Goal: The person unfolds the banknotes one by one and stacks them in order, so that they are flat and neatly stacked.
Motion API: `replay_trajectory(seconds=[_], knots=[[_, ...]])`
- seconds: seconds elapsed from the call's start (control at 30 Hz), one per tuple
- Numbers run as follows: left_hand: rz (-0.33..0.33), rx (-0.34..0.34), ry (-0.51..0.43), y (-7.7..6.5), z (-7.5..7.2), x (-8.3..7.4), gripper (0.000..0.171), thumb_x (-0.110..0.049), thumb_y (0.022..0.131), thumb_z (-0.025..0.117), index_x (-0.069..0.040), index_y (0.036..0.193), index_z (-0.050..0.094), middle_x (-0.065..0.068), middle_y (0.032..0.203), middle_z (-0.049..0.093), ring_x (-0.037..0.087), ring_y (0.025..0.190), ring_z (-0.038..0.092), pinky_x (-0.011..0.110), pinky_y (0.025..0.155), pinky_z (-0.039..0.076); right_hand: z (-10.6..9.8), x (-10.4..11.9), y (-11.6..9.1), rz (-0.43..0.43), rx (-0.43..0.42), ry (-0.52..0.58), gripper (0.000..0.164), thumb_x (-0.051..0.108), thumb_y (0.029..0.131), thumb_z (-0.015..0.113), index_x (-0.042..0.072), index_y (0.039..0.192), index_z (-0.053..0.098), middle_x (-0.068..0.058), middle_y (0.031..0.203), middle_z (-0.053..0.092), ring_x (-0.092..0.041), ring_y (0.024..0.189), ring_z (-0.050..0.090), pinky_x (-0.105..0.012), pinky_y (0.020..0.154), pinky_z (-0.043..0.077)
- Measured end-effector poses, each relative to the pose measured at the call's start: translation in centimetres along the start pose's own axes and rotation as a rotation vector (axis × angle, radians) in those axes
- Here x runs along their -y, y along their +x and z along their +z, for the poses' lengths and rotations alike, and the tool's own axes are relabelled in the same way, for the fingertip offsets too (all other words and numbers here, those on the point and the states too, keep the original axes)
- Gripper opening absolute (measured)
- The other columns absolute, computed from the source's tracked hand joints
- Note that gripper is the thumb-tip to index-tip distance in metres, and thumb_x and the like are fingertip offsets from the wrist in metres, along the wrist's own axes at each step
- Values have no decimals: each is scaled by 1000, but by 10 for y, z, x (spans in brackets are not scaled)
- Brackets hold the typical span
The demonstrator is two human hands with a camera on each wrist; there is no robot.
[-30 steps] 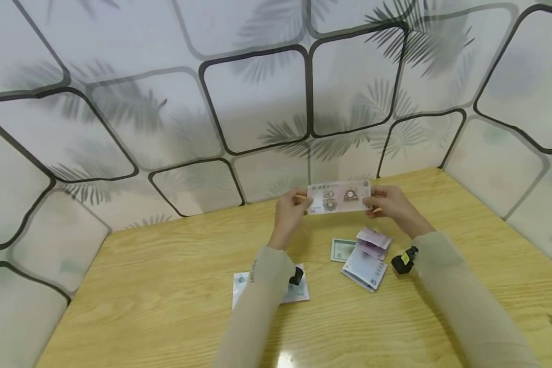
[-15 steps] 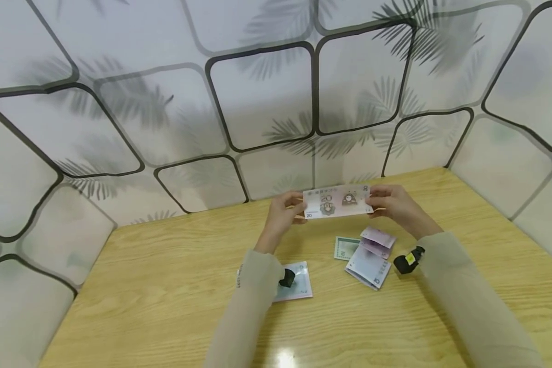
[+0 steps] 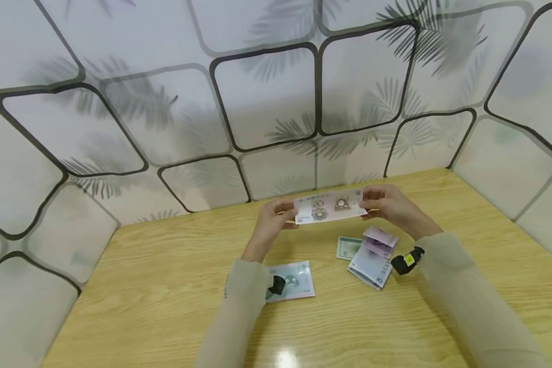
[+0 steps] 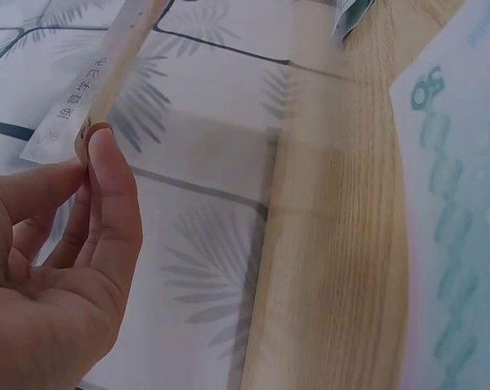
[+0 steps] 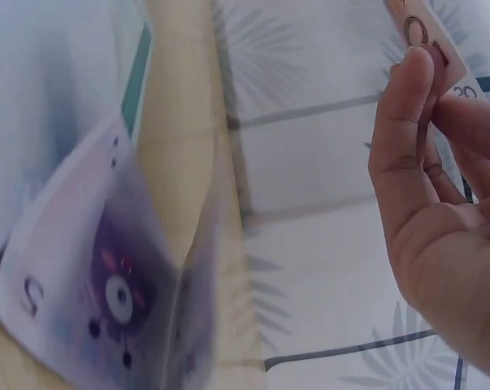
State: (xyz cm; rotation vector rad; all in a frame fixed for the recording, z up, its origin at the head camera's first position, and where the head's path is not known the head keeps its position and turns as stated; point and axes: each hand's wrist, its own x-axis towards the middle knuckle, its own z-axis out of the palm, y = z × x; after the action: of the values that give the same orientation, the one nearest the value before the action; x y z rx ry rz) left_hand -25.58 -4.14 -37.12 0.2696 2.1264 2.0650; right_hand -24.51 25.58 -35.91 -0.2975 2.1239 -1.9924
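A pinkish-white play banknote point(image 3: 329, 207) printed with 20 is stretched between both hands above the table. My left hand point(image 3: 270, 220) pinches its left end; in the left wrist view, thumb and fingers meet on the note's edge point(image 4: 119, 77). With thumb and fingers, my right hand point(image 3: 395, 207) pinches the other end. Below the right hand, a purple folded note point(image 3: 381, 236) marked 5 stands partly open on a bluish-white folded note point(image 3: 370, 268). A green-bordered note point(image 3: 347, 248) lies partly under them. Pale teal notes point(image 3: 301, 278) lie flat by the left forearm, which hides part of them.
The wooden table point(image 3: 165, 286) meets a patterned fabric wall point(image 3: 276, 117) just behind the hands. Another wall panel point(image 3: 524, 168) rises on the right. Dark wrist cameras point(image 3: 407, 260) sit near both cuffs, low over the notes.
Both hands have shifted the stretched banknote slightly left and a little lower, tilting it. The left forearm has moved left, uncovering more of the teal notes. The folded notes stay put.
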Motion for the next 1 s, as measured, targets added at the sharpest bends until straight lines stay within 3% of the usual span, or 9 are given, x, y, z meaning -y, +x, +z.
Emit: replay_trajectory(seconds=[0.37,0.67,1.0], knots=[[25,3,-38,-9,-11,1,22,7,98,61,13,119,63,7,90,60,14,75,60,30,73,61,12,-1,-3,-42,30,73,27,-12,99,52,9,87,65,-4,85,57,-15,74,62,-30,72,60],[69,-9,-58,-20,-17,3,22,13,95,60,15,117,63,4,83,62,12,70,60,31,73,61,25,1,-6,-16,30,24,20,-11,98,54,4,88,61,-5,83,56,-15,73,65,-30,72,60],[36,-32,-37,-30,-25,3,21,10,95,63,13,116,64,5,85,63,12,70,61,37,77,61,35,-2,-9,-11,30,52,19,-11,98,55,4,90,64,-5,83,60,-17,73,66,-31,72,61]])
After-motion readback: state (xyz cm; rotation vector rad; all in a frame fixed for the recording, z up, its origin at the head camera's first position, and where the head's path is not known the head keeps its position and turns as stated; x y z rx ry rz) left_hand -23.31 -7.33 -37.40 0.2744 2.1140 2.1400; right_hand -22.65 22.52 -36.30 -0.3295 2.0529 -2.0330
